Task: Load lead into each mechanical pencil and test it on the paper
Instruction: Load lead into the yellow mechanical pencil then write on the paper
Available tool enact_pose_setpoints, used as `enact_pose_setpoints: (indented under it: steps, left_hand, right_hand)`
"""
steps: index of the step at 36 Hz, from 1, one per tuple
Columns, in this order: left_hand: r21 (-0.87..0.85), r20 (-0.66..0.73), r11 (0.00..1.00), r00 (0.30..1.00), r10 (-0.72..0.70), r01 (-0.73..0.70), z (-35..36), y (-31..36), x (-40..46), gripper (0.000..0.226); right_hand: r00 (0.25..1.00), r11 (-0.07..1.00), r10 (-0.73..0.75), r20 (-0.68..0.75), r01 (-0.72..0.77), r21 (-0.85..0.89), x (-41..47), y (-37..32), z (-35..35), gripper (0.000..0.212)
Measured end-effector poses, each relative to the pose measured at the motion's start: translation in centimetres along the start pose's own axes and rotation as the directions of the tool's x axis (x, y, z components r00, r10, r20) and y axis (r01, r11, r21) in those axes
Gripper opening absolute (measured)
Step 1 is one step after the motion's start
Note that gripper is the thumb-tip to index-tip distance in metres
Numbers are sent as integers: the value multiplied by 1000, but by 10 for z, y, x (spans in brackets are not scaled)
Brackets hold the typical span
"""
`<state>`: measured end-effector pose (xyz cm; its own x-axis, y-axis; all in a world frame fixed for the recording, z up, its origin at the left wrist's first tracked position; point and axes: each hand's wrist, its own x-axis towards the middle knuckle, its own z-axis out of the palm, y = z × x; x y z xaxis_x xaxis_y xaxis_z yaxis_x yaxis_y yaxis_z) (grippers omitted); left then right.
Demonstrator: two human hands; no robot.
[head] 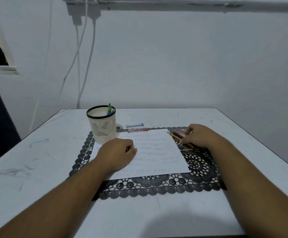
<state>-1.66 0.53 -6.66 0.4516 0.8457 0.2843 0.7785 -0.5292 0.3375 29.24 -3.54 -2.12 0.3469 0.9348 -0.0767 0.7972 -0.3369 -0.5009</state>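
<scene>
A white sheet of paper (150, 152) with faint rows of marks lies on a black lace mat (157, 186). My left hand (117, 152) rests on the paper's left part, fingers curled, holding nothing visible. My right hand (198, 136) reaches over a bunch of mechanical pencils (175, 135) lying on the mat by the paper's far right corner, fingers curled around them. Two lead cases lie beyond the paper: a red one (137, 130) and a blue-and-white one (134, 125).
A cream mesh pen cup (102, 127) with a black rim stands at the mat's far left corner, holding a green and a blue pen (109, 109). The white table (37, 152) carries pencil smudges. White cables (81, 57) hang down the wall behind.
</scene>
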Motion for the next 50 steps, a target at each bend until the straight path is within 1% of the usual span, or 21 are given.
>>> enact_pose_setpoints:
  steps: [3,7,10,13,17,20,23,24,26,28,31,33,35,37,38,40,43,45,47,50]
  left_hand:
    - [-31,-3,999,1000,-5,5,0,0,-1,37]
    - [-43,6,999,1000,1,-1,1,0,-2,38]
    - [-60,15,998,1000,7,-6,0,0,-2,38]
    - [-73,16,997,1000,4,-3,-1,-1,-2,38]
    - [-80,19,997,1000,9,-7,-1,-3,-2,38]
    - [-76,28,997,999,16,-14,0,-3,-2,38]
    - [-89,28,996,999,26,-23,-1,-4,-2,39]
    - [-107,22,994,999,31,-28,-1,-3,-2,39]
    - [-167,-31,985,999,38,-43,-4,-1,-2,37]
    - [-193,-150,977,987,60,-89,-9,1,-1,30]
    - [-213,-335,960,937,101,-180,-15,-4,4,18]
    - [-220,-393,950,911,121,-221,-17,-6,5,12]
    - [-215,-370,940,913,173,-265,-17,-8,5,7]
    - [-191,-259,941,939,225,-278,-16,-9,5,15]
    - [-171,-195,947,951,239,-273,-15,-10,5,19]
    - [-127,-105,963,969,225,-238,-12,-9,4,20]
    - [-95,-68,982,986,155,-161,-12,-3,-1,6]
    - [-122,-31,986,993,110,-113,-14,-3,-1,6]
    - [-124,12,988,996,90,-88,-18,-5,0,9]
    - [-65,65,995,994,83,-78,-23,-12,3,9]
  right_hand:
    - [1000,999,-30,2,30,16,-3,-6,7,43]
    - [998,997,-60,-19,59,-42,-4,-10,13,44]
    - [994,994,-88,-68,83,-70,-3,-12,15,36]
    - [994,992,-75,-74,67,-111,-4,-17,17,27]
    - [997,987,-45,-62,34,-159,-3,-19,23,32]
    - [994,985,-40,-101,22,-173,-8,-23,25,27]
    - [986,987,-77,-145,55,-148,-13,-28,27,15]
    - [983,990,-106,-152,90,-111,-16,-32,28,17]
    - [966,976,-212,-146,202,-82,-22,-41,29,19]
    - [940,942,-329,-89,320,-104,-34,-53,32,13]
    - [883,881,-465,-61,454,-130,-45,-67,45,12]
    - [842,837,-533,-82,511,-195,-48,-73,58,13]
    - [797,786,-599,-79,567,-246,-48,-78,69,15]
    - [760,741,-648,-44,616,-267,-47,-81,78,18]
    - [758,739,-652,-31,625,-252,-45,-81,80,20]
    - [787,779,-617,-29,605,-165,-42,-77,81,21]
    - [849,849,-523,-71,527,43,-38,-63,74,15]
    - [895,884,-444,-47,446,142,-32,-50,67,11]
    - [915,908,-404,13,399,126,-26,-41,58,9]
    - [915,914,-399,58,392,107,-18,-38,53,5]
